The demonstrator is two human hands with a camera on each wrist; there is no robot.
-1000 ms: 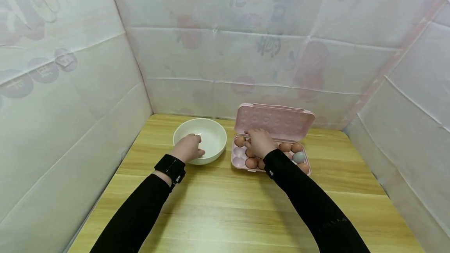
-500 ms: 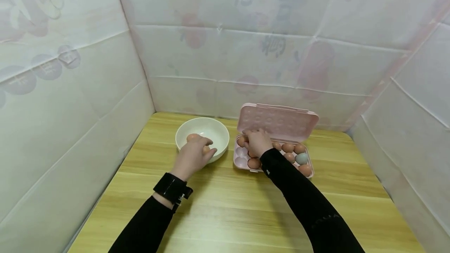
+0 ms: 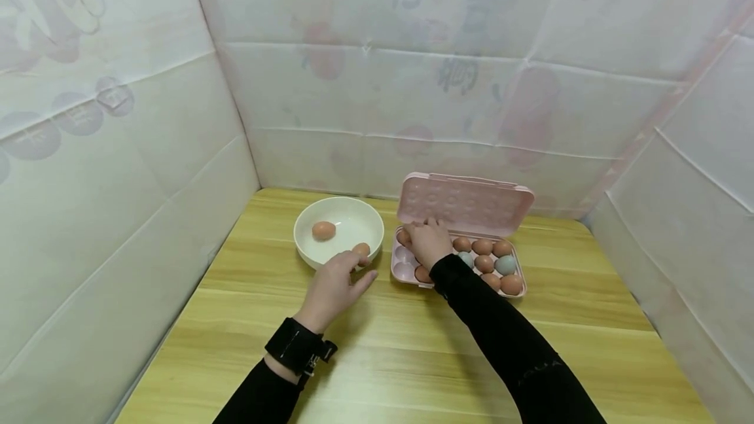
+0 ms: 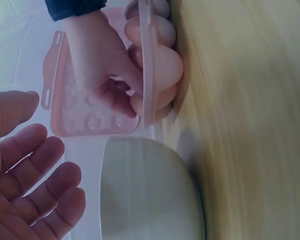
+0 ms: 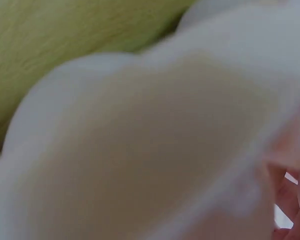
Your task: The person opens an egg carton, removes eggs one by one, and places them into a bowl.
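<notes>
A light wood-grain counter [image 3: 471,358] carries an open pink plastic egg carton [image 3: 465,205] and a round cream bowl [image 3: 347,216]. The left hand [image 3: 332,290], fingers apart, has drawn back, leaving two oval brown eggs [image 3: 324,231] inside, seemingly placed; the right hand [image 3: 429,244] reaches into the carton, its grip unclear.

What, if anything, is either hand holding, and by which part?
The left hand holds nothing. The right hand is at a brown oval egg in the pink rectangular plastic carton; whether it grips, and where, cannot be told.
</notes>
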